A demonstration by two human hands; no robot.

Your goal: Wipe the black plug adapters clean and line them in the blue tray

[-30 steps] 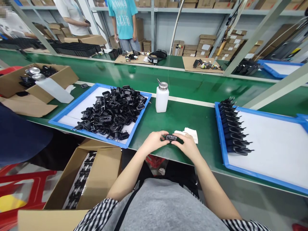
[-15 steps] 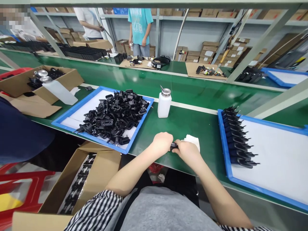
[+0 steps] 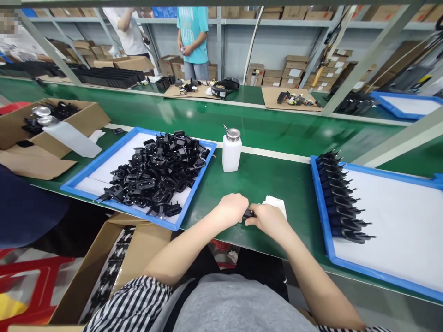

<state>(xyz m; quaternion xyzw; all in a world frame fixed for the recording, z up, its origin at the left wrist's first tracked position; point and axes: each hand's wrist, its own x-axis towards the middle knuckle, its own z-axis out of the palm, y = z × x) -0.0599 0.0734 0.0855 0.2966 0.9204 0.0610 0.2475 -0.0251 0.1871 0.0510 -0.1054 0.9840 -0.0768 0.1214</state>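
My left hand [image 3: 234, 208] and my right hand [image 3: 268, 218] meet over the green bench [image 3: 207, 203] near its front edge. Between them is a small black plastic plug part [image 3: 248, 214], gripped from both sides; the fingers cover most of it. A folded white cloth [image 3: 276, 203] lies just behind my right hand. Left of my hands, a blue-rimmed tray [image 3: 178, 220] bears a loose heap of black plug parts [image 3: 157, 170]. To the right, black plug parts [image 3: 341, 203] with prongs stand in a tight row along the left side of another blue-rimmed tray [image 3: 398, 221].
A white pump bottle [image 3: 231, 151] stands upright behind my hands. Another white bottle [image 3: 74, 138] leans against a cardboard box [image 3: 93, 113] at left. Below the bench edge sits an open carton [image 3: 145, 240]. People [image 3: 193, 41] stand beyond the green divider.
My view has shifted slightly. Both hands stay together on the black plug part, which sits a little differently between the fingers. Across the divider, a person's hands have come together.
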